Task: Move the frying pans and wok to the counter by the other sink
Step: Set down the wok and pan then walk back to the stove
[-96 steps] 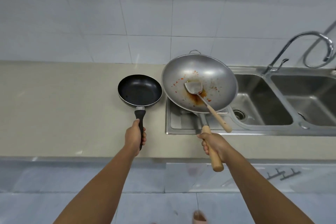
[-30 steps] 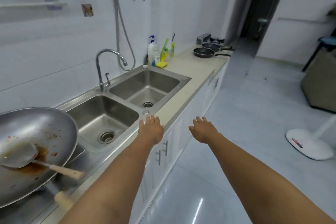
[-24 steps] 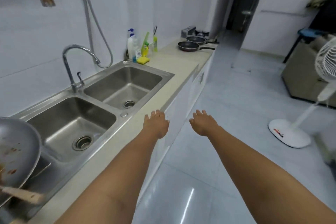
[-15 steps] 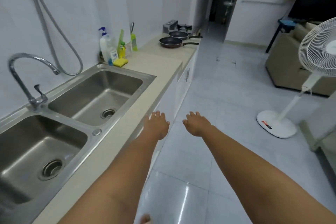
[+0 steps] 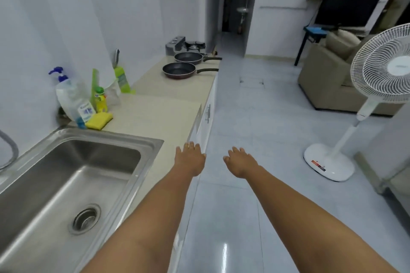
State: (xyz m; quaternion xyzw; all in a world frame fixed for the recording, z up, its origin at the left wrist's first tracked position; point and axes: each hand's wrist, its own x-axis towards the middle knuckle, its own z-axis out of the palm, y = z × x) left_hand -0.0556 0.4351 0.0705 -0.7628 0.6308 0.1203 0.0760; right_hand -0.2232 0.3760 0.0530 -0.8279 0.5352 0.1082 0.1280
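Fingers (image 5: pixel 188 146) spread — frying pans (image 5: pixel 179 70) well beyond.

Both empty hands, the left hand (image 5: pixel 190 162) and right hand (image 5: pixel 239 164), are reaching forward with fingers spread, two frying pans (image 5: pixel 179 70) lying well beyond the fingertips on the counter (image 5: pixel 155 115).

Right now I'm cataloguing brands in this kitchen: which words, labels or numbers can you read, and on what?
None can be read.
Pump bottle: blue label, blurred.
Yellow bottle: label too small.
Green package: print illegible.
Fan base: red-and-black sticker, too small.
Fan hub: faint mark, unreadable.
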